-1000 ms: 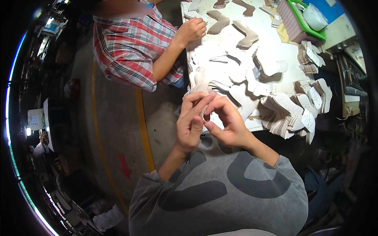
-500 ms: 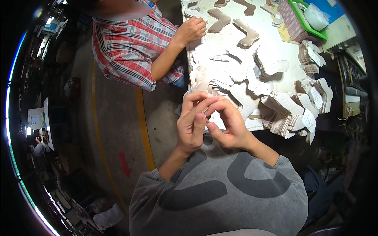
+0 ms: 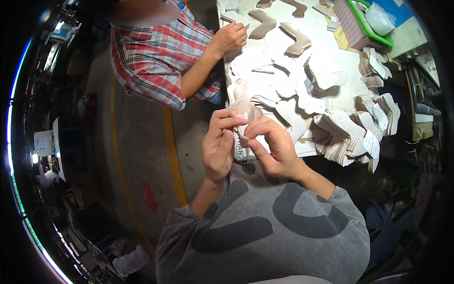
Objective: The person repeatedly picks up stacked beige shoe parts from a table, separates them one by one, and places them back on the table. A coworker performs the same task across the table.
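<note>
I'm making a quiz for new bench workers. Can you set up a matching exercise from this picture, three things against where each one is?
1. thin pale cut-out strip
2. green plastic basket
3. tan boot-shaped flat pieces

A. far right corner of the white table
B. pinched between left hand and right hand
C. laid singly on the table's far end

Pairs: 1-B, 2-A, 3-C

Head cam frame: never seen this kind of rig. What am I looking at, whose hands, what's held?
There is no machine here. The camera sits on a person's head and looks down through a fisheye lens, so straight edges bend. The grey shirt at the bottom belongs to the wearer. Their left hand and right hand meet at the table edge, fingers pinching a small pale cut piece. The white table is covered with stacks of flat boot-shaped cut pieces. The person in the plaid shirt is a co-worker, one hand on the table.
</note>
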The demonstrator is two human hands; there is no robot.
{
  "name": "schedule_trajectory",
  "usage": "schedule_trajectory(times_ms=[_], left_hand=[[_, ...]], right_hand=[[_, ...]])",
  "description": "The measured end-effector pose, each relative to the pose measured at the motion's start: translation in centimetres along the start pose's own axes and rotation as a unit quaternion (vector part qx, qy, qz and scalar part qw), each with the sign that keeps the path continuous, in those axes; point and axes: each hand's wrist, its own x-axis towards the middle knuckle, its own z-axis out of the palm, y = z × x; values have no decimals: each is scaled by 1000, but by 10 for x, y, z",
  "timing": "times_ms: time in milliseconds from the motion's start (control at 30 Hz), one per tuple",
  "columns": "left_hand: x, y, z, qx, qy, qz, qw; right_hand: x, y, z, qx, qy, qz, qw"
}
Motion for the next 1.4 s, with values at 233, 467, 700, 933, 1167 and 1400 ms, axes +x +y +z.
schedule_trajectory(times_ms=[233, 467, 700, 933, 1167, 1400], left_hand=[[-6, 6, -8, 103, -13, 2, 995], [-4, 2, -8, 146, -18, -41, 988], [0, 8, -7, 234, -70, -4, 970], [7, 21, -6, 328, -93, 71, 937], [9, 16, 1, 372, -101, 127, 914], [14, 11, 0, 483, -93, 108, 864]], right_hand=[[6, 1, -8, -68, 7, -8, 998], [6, -1, -8, -128, 1, 10, 992], [6, -5, -7, -92, -6, 15, 996], [7, -5, -9, -133, 2, -15, 991], [6, -5, -3, -186, 31, -33, 982], [10, -3, 0, -215, 22, -15, 976]])
